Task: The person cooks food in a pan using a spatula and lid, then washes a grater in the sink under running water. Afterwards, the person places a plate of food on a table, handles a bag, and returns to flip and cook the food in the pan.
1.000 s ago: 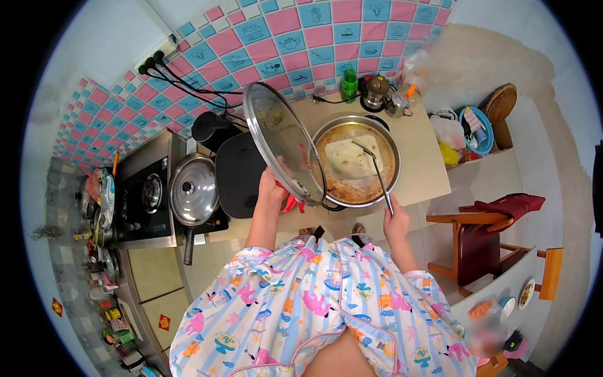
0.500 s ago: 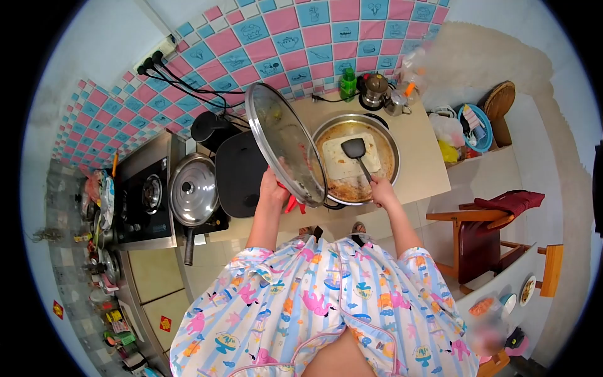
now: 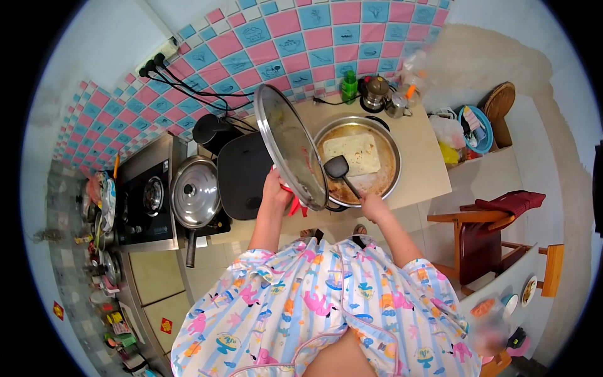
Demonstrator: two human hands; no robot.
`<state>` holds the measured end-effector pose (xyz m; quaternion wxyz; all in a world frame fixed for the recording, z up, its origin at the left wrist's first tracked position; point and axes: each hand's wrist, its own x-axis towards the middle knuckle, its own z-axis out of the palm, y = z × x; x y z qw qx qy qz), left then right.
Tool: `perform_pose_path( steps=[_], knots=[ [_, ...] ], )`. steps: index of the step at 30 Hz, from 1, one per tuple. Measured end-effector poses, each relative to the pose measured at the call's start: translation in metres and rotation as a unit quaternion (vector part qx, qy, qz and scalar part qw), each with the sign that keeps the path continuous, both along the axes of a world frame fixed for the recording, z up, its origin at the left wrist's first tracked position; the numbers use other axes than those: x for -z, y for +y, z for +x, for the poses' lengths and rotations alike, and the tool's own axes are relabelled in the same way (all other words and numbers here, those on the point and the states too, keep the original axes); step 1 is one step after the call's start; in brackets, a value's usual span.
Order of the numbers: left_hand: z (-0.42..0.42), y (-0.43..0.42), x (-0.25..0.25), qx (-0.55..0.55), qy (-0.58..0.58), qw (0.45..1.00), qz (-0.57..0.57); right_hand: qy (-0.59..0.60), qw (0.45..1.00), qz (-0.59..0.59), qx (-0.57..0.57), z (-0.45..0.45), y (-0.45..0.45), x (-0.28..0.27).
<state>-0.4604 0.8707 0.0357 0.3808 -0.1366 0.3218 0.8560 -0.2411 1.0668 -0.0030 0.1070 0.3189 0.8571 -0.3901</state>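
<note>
My left hand (image 3: 274,188) is closed on a large glass lid (image 3: 290,147) with a metal rim, held tilted up on edge at the left side of the pan. A bit of red shows by those fingers; the grip itself is partly hidden. My right hand (image 3: 374,208) is wrapped round the handle of a dark spatula (image 3: 337,167). The spatula's blade is over the near left corner of a flat, pale, roughly square flatbread (image 3: 360,154) with brown specks. The flatbread lies in a round, shallow electric pan (image 3: 394,169) with browned oil on its bottom.
Left of the lid are a black square appliance (image 3: 242,179), a lidded steel pan (image 3: 195,195) and a gas stove (image 3: 147,195). Behind the pan stand a green bottle (image 3: 349,87) and a metal pot (image 3: 397,105). A chair (image 3: 474,251) stands to the right.
The spatula has moved from the flatbread's middle to its near left corner, and my right hand came left and nearer. The flatbread's top looks more speckled. The lid shifted slightly right.
</note>
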Motion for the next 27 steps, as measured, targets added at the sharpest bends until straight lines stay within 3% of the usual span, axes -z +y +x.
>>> perform_pose_path(
  steps=[6, 10, 15, 18, 21, 27],
  knots=[
    [-0.009, 0.0, 0.016, 0.013, 0.019, 1.0, -0.007, -0.006, 0.994, -0.085, 0.071, 0.043, 0.01, -0.001],
    [-0.01, 0.003, 0.02, 0.034, 0.02, 0.999, 0.006, -0.056, 0.959, -0.186, 0.207, 0.067, 0.017, -0.014],
    [0.011, 0.031, -0.027, -0.002, -0.007, 1.0, -0.018, -0.021, 0.945, -0.211, 0.25, 0.075, 0.027, -0.023],
    [0.012, 0.036, -0.023, 0.05, -0.011, 0.999, 0.012, -0.024, 0.938, -0.217, 0.269, 0.08, 0.035, -0.017],
    [0.009, 0.048, -0.014, 0.051, -0.031, 0.998, -0.03, -0.03, 0.931, -0.235, 0.279, 0.085, 0.04, -0.023],
    [0.013, 0.076, -0.008, 0.069, 0.068, 0.989, -0.109, 0.028, 0.916, -0.268, 0.297, 0.11, 0.047, -0.014]
  ],
)
